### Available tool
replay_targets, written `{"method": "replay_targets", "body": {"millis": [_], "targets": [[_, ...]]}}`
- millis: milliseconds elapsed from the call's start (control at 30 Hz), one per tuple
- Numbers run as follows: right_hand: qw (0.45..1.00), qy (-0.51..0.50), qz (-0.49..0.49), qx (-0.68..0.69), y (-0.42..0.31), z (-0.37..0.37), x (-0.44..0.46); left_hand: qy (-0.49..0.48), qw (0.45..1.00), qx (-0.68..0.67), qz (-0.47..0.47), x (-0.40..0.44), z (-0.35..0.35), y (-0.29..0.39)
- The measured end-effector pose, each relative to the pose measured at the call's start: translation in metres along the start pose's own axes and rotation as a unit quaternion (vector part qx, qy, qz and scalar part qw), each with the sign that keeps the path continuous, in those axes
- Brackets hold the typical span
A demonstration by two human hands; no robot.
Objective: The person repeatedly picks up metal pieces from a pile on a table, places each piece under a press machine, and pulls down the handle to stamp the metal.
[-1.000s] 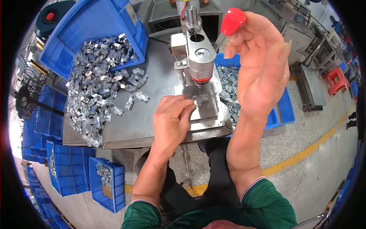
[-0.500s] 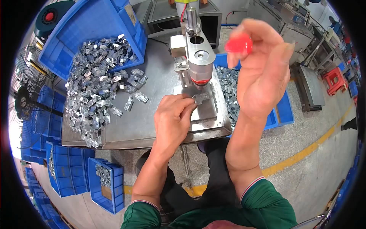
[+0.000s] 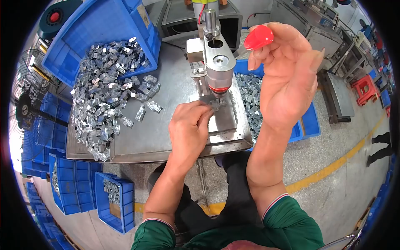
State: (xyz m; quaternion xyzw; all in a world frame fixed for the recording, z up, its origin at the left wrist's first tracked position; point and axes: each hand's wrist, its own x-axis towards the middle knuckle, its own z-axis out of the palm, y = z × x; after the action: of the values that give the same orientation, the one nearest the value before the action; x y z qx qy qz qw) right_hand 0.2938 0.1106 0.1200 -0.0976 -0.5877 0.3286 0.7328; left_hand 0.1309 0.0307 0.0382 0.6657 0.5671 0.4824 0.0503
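Note:
My left hand (image 3: 189, 125) pinches a small metal part (image 3: 216, 104) on the plate beneath the spindle of a drill press (image 3: 220, 71). Raised at the right of the press, my right hand (image 3: 287, 75) has its fingers curled round a red knob (image 3: 259, 37), with the thumb apart from it. The knob's lever is mostly hidden behind the hand. Left of the press, a large heap of shiny metal parts (image 3: 100, 91) spreads over the steel table (image 3: 141, 146), with a few lying loose near it.
A tilted blue crate (image 3: 83, 25) stands behind the heap. Right of the press, a blue bin (image 3: 310, 121) sits beside more metal parts (image 3: 250, 91). More blue bins (image 3: 77, 183) and a fan (image 3: 26, 109) are at the left. A red stool (image 3: 366, 89) and a person's legs (image 3: 381, 148) show far right.
The red knob and my right hand's fingers dipped, then rose again. My left hand stays nearly still at the metal part. At the far right, the person's legs have come further into view.

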Motion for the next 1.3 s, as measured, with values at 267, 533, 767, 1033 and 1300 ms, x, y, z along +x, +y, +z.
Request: {"method": "replay_targets", "body": {"millis": [267, 533, 767, 1033, 1300], "targets": [[1.000, 0.001, 0.003, -0.007, -0.001, 0.001, 0.000, 0.008, 1.000, 0.004, 0.004, -0.001, 0.003, -0.003], [1.000, -0.018, 0.001, 0.022, 0.000, -0.003, 0.000, -0.007, 1.000, -0.005, 0.010, 0.002, -0.001, -0.004], [1.000, 0.000, -0.007, 0.016, 0.001, 0.000, 0.000, -0.029, 0.999, -0.024, 0.026, 0.002, 0.002, -0.002], [1.000, 0.002, -0.003, 0.011, 0.000, 0.001, 0.000, -0.024, 0.999, -0.035, 0.026, 0.003, 0.005, -0.003], [0.999, -0.008, 0.015, 0.039, 0.001, -0.005, -0.001, -0.032, 0.999, -0.018, 0.032, 0.002, 0.000, -0.001]]}}
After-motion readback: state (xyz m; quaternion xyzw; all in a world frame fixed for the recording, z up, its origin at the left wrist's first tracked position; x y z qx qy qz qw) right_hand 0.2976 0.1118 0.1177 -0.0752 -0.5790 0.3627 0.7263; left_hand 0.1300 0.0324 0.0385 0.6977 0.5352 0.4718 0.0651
